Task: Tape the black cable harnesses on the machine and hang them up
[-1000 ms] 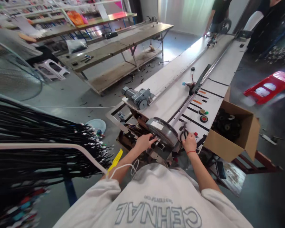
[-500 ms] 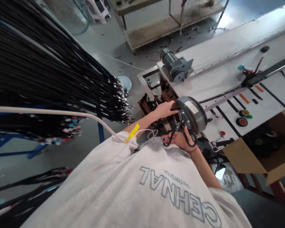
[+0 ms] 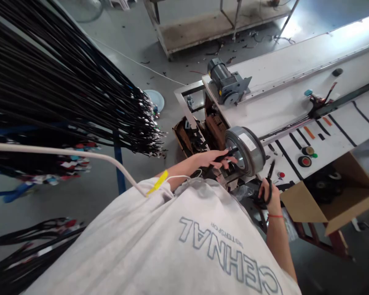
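My left hand (image 3: 217, 159) is closed around a black cable (image 3: 229, 153) at the mouth of a grey ring-shaped machine (image 3: 247, 149) with a white label. Part of the cable runs into the ring's centre, and further thin dark strands come out on the far side along the bench. My right hand (image 3: 271, 196) grips black-handled scissors (image 3: 268, 180) just right of the ring, their blades pointing away from me. The scissors are apart from the cable. Fingers of the right hand pass through the handle loops.
A white workbench (image 3: 295, 96) carries a motor (image 3: 223, 80), a connector bundle (image 3: 318, 102), tape strips and push buttons. An open cardboard box (image 3: 350, 200) stands at the right. Black cables (image 3: 80, 90) hang at the left. A white cord (image 3: 110, 157) leads to my sleeve.
My right hand has carried the scissors from in front of my chest to the right of the ring machine. My left hand has moved slightly lower, with the black cable visible in it.
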A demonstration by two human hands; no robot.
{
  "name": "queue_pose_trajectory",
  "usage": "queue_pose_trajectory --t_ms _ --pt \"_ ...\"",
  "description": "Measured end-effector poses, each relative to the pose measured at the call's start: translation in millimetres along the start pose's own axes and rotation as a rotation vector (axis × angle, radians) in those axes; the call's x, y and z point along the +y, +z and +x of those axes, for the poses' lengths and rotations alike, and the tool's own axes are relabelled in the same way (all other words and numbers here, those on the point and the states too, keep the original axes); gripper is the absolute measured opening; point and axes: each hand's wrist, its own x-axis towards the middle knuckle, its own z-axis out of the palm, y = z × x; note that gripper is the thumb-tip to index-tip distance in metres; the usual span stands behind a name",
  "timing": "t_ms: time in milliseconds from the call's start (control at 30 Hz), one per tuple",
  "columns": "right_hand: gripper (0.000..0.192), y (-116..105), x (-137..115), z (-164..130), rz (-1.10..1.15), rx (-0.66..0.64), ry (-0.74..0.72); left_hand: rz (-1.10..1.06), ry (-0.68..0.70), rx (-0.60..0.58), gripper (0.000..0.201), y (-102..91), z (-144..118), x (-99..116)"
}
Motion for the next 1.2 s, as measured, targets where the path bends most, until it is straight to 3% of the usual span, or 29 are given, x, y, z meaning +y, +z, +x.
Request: queue_pose_trajectory --t_ms 67,133,267,367,433,500,633,733,867,1067,1200 --pt "0.042 0.8 6.5 20.8 -0.295 0.233 0.08 -0.184 0.149 0.06 0.043 16.1 -3.2 -6.1" --pt "0.034 4.3 11.2 36.8 -0.476 0.298 0.12 -0.358 0.222 0.1 0.046 26.2 -6.3 -8.9" --pt "0.038 -5.8 17.4 63.3 -0.504 0.391 -0.063 -0.699 0.005 0.061 0.031 29.7 0.8 -12.8" --pt "0.04 -42.7 19.4 93.4 -0.442 0.573 -0.14 -0.719 -0.151 -0.016 0.02 31.0 17.9 -13.6" --pt "0.038 -77.8 20.3 117.3 -0.451 0.665 -0.088 -0.575 -0.161 -0.071 0.022 35.2 26.6 -10.4" --pt "0.037 -112.7 21.2 139.7 -0.504 0.685 0.0 -0.27 -0.118 -0.066 0.023 41.9 28.8 -4.1" --pt "0.045 -155.2 22.1 170.7 -0.584 0.563 0.201 0.421 -0.057 0.134 0.023 57.6 21.4 6.3" --pt "0.05 -161.0 23.3 181.5 -0.576 0.474 0.331 0.672 0.022 0.301 0.028 65.0 20.1 4.1" --pt "0.054 -156.3 27.3 184.3 -0.556 0.453 0.366 0.854 0.154 0.503 0.023 65.0 22.4 -6.6" --pt "0.058 -151.2 29.1 180.2 -0.543 0.461 0.369 0.91 -0.013 0.492 0.028 60.1 11.5 -13.4" --pt "0.056 -150.8 27.4 178.2 -0.53 0.458 0.372 0.958 -0.036 0.501 0.032 54.9 2.7 -10.8"
